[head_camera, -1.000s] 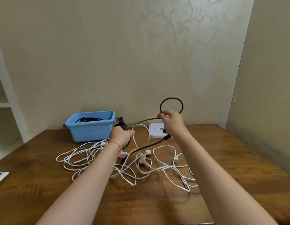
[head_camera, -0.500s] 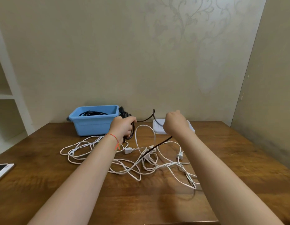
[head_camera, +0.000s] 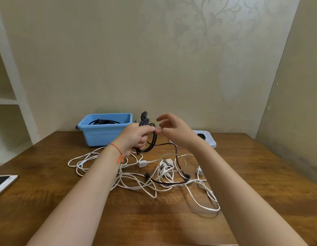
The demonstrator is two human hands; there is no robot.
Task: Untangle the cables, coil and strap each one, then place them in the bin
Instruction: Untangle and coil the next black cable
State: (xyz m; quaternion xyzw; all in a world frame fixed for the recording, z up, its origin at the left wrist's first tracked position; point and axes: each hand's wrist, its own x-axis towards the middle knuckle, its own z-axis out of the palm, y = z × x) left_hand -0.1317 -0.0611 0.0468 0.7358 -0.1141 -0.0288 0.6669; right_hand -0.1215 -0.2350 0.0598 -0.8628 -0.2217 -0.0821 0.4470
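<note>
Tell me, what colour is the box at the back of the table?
Light blue. The bin shows best in the head view.

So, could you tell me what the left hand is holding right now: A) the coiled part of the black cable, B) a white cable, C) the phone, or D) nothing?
A: the left hand grips the black cable in loops, while its loose end trails down onto the table.

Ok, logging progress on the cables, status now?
Left hand grips black coil. Right hand open, holding nothing. Black tail trails into white tangle on table. Bin holds one black cable.
</note>
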